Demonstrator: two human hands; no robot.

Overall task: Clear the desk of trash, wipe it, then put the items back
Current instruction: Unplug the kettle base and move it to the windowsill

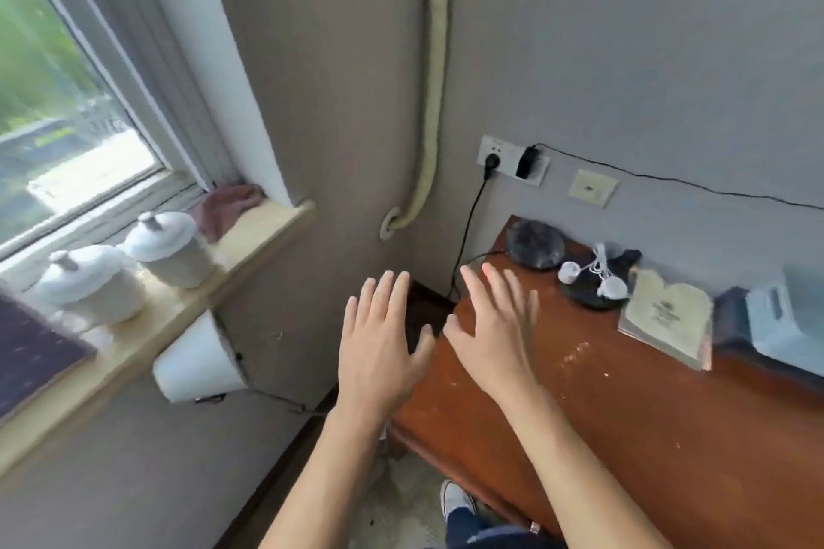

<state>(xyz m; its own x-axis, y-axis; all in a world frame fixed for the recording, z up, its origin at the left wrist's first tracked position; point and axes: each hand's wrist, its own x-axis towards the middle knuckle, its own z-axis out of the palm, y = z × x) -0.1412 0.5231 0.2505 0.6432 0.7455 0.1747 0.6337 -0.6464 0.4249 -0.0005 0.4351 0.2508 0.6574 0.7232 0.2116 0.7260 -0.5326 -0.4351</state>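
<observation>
Both hands are spread flat with straight fingers, and neither holds anything. The left hand (pixel 382 339) hovers beside the left end of the reddish-brown wooden desk (pixel 624 437), over the dark gap between desk and wall. The right hand (pixel 492 325) is above the near left corner of the desk top; I cannot tell if it touches the wood.

On the desk top pale crumbs and specks (pixel 575 352) lie scattered near the right hand. Along the back edge stand a round dark grey disc (pixel 535 243), a black round base with a white tangled cord and two white pieces (pixel 593 285), a beige booklet (pixel 669 316) and a pale blue plastic item (pixel 784 316) at the right, which is blurred.

As I judge it, the task is at the very beginning: the items are on the desk, the dirt is not wiped, and no cloth is in the hands. The next move calls for collecting the trash and lifting the items away. A pinkish cloth (pixel 229 205) on the stone window sill (pixel 267 232), well apart from the desk, may serve for wiping.
</observation>
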